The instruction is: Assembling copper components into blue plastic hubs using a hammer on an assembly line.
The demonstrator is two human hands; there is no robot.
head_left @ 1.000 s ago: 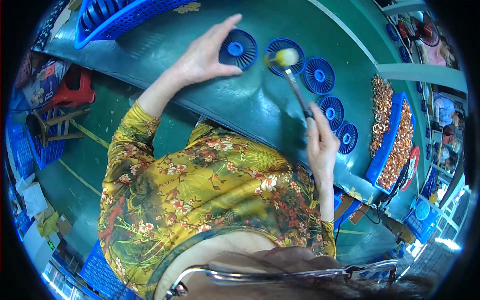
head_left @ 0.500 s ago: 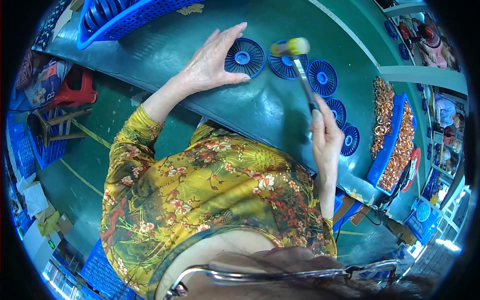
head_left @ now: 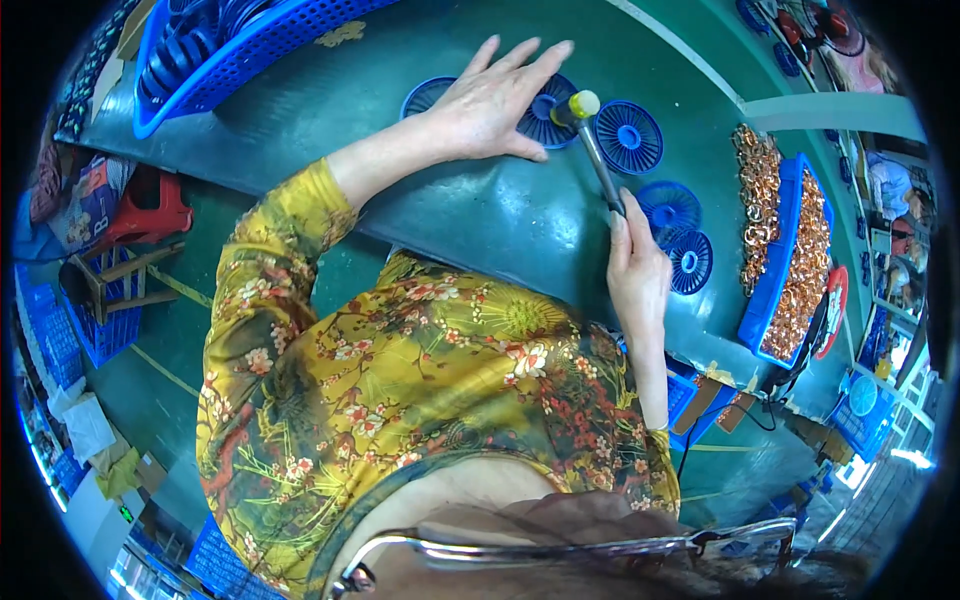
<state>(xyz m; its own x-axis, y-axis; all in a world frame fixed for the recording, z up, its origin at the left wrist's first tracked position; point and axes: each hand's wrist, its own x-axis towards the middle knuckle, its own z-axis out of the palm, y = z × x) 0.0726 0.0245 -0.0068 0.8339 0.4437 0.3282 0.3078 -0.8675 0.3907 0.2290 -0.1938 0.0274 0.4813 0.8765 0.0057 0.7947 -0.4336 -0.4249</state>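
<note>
Several round blue plastic discs with radial spokes lie in a curved row on the green table. My left hand is open, its fingers spread around the left side of the second disc. It partly covers the leftmost disc. My right hand is closed round the handle of a small mallet with a yellow head. That head is over the right part of the second disc; whether it touches cannot be told. Right of it lie a third disc, a fourth disc and a nearer disc.
A blue basket with more blue parts stands at the far left. To the right, copper-coloured rings lie beside a blue tray full of them. A red stool stands below the table's left side.
My left hand has moved right, from the leftmost disc to the second one. The mallet, blurred before, now shows sharply over the second disc; my right hand has shifted slightly left.
</note>
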